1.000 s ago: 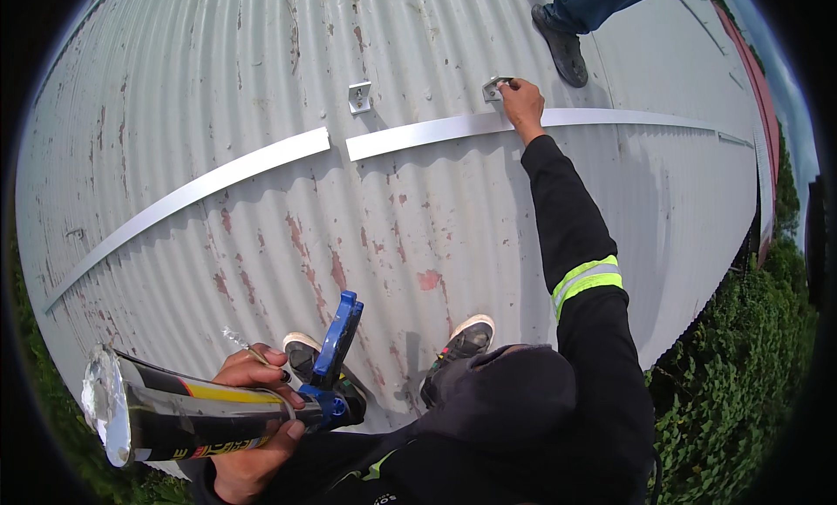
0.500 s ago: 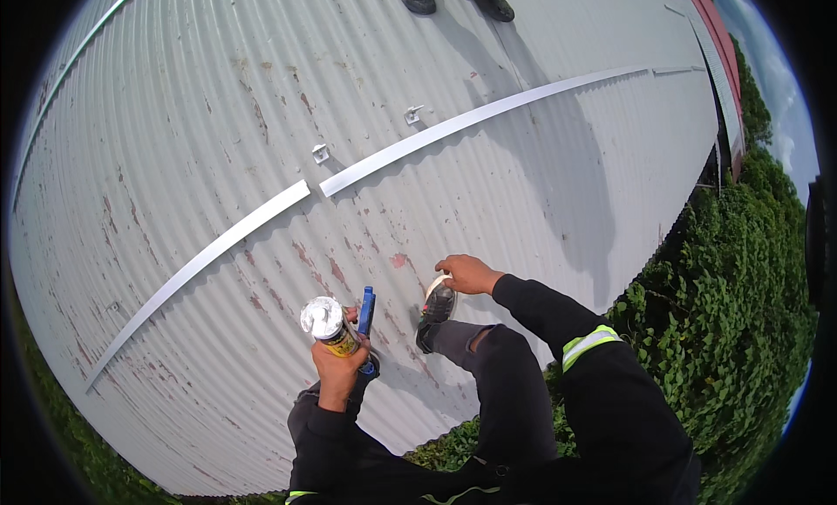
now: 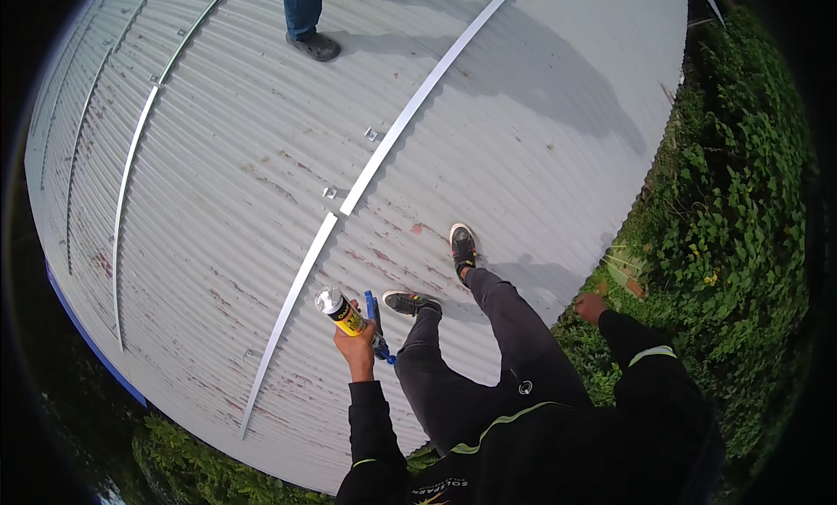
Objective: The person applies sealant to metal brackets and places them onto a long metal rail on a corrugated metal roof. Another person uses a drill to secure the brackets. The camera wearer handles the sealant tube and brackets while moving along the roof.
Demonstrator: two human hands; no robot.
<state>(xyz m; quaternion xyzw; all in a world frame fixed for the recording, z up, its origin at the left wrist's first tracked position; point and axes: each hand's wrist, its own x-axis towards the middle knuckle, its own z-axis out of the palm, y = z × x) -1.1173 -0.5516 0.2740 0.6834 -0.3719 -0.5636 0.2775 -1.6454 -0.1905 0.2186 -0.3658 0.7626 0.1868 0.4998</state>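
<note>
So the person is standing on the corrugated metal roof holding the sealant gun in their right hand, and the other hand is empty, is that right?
Not quite. The head view shows the sealant gun in the left hand, not the right. The right hand is the empty one, held out over the roof's edge above the greenery. The rest stands: the person is standing on the corrugated metal roof.

From where I stood I counted one caulking gun point(image 3: 370, 326), blue-framed, carrying one sealant tube point(image 3: 340, 310). Two small metal brackets point(image 3: 372, 135) sat on the one corrugated roof point(image 3: 540, 148). Long pale metal strips point(image 3: 418, 100) ran across the sheets; I made out three lines of them, the nearest in two lengths. Two shoes point(image 3: 462, 246) belonged to the worker, and two more feet point(image 3: 316, 45) to a second person at the top.
</note>
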